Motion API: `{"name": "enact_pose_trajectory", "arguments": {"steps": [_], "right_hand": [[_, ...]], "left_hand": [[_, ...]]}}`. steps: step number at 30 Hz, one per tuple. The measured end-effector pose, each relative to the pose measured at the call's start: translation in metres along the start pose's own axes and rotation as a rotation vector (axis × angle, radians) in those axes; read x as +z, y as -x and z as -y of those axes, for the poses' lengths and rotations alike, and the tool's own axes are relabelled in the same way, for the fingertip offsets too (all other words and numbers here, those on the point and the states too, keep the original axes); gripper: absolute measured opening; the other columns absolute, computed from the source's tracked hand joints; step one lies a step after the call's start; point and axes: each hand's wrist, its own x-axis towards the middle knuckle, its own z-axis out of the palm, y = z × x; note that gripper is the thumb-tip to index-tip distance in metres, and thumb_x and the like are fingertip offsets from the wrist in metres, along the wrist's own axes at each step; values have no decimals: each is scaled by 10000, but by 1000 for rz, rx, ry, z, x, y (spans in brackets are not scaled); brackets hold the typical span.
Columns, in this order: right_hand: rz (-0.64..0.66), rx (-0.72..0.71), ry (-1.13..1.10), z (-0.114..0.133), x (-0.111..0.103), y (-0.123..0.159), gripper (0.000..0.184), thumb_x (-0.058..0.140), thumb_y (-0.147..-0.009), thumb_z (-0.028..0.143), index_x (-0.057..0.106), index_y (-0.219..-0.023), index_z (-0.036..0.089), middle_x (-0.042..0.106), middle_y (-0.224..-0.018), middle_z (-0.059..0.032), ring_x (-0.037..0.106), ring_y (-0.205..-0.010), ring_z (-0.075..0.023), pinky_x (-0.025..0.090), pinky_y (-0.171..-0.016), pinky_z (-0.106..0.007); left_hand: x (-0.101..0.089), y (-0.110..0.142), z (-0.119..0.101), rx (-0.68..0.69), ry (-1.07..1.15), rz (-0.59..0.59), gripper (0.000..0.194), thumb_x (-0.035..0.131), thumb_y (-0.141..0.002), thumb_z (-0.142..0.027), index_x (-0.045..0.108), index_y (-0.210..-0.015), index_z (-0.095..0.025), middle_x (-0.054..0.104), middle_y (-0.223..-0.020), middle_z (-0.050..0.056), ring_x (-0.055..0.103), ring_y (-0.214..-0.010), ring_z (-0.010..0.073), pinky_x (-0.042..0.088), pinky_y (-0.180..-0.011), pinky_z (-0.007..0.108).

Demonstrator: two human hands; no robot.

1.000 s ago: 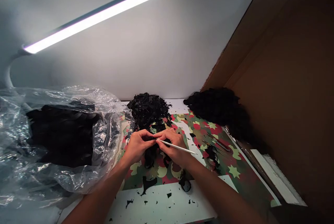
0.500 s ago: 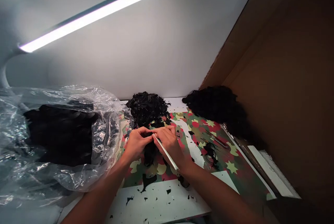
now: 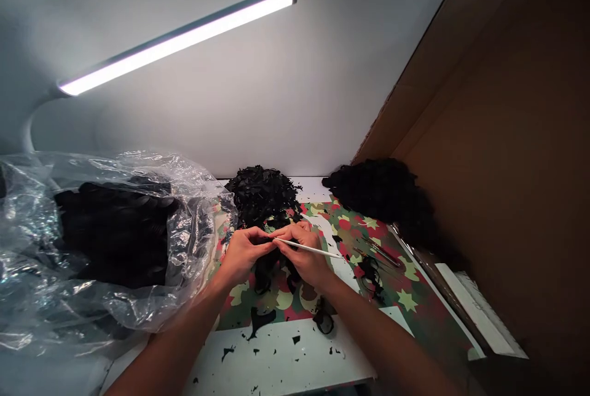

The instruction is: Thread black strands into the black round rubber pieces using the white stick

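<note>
Over the camouflage-patterned mat, my left hand [image 3: 243, 256] is closed in a pinch on a small black piece [image 3: 266, 240], most of it hidden by the fingers. Fingertips of my right hand [image 3: 306, 261] meet it there, closed around a slim white stick-like tool [image 3: 318, 251] whose shaft points right. What sort of tip it has cannot be seen. Below the hands, curled black offcuts [image 3: 263, 279] lie on the mat [image 3: 408, 297]. A black scrap [image 3: 262, 321] rests at the mat's front edge.
A clear plastic bag [image 3: 191, 254] holding black pieces [image 3: 115, 236] lies at left. Behind my hands is a heap of black scraps [image 3: 262, 193]; another dark pile [image 3: 382, 193] sits against the cardboard [image 3: 488, 138]. Thin metal tools [image 3: 385, 253] lie at right. A lit lamp [image 3: 184, 39] hangs above.
The white tool has swung in my right hand, from slanting down towards me to lying nearly level, pointing right. My hands stay together. The whole view has shifted slightly.
</note>
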Motion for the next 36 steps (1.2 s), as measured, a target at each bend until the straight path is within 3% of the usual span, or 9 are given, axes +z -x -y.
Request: {"name": "enact_pose_trajectory", "arguments": {"steps": [7,10,14,19,29,33,36], "right_hand": [[-205,30,255,-17,-5,-9,134,569,-958,194,655,-866,241,765,-974,-23,684,-932,-226,395,-964,-425],[-169,83,108,-20,-15,-12,139,611,-914,196,641,-782,229,767,-1016,-33,695,-918,-223,475,-888,-387],[-9,83,-134,-11,-17,-7,122,639,-903,212,666,-784,217,767,-1031,-39,713,-927,-206,524,-837,-343],[115,-56,-116,-5,-11,-2,124,661,-903,195,663,-782,220,774,-1011,-37,710,-914,-202,517,-833,-352],[92,-205,39,-6,-6,-1,162,618,-955,235,633,-795,217,779,-994,-33,703,-904,-201,454,-866,-380],[2,-254,176,-4,7,3,163,529,-1001,217,640,-882,215,768,-954,-38,689,-858,-197,412,-858,-396],[-95,-185,299,-6,10,1,178,485,-1008,182,642,-928,209,758,-949,-55,680,-872,-209,399,-873,-408]], "left_hand": [[2,3,2,-3,-28,38,262,855,-662,-357,741,-772,-148,727,-683,27,642,-616,149,488,-593,250],[0,4,2,26,-84,32,251,840,-674,-351,735,-778,-149,724,-698,29,640,-626,151,476,-589,247],[-2,2,0,57,-133,27,224,821,-673,-338,736,-763,-151,715,-709,31,632,-647,159,469,-603,255],[-2,1,0,76,-181,5,162,802,-635,-275,705,-680,-153,690,-671,14,597,-630,148,428,-584,239],[-2,0,2,90,-238,-17,94,773,-621,-214,704,-651,-159,663,-626,-5,573,-597,139,409,-562,231],[-2,1,7,106,-264,-49,50,752,-652,-192,717,-678,-169,677,-642,-5,587,-607,146,422,-576,240],[-2,2,8,119,-279,-60,75,760,-699,-238,741,-736,-176,706,-708,16,620,-664,165,458,-624,259]]}}
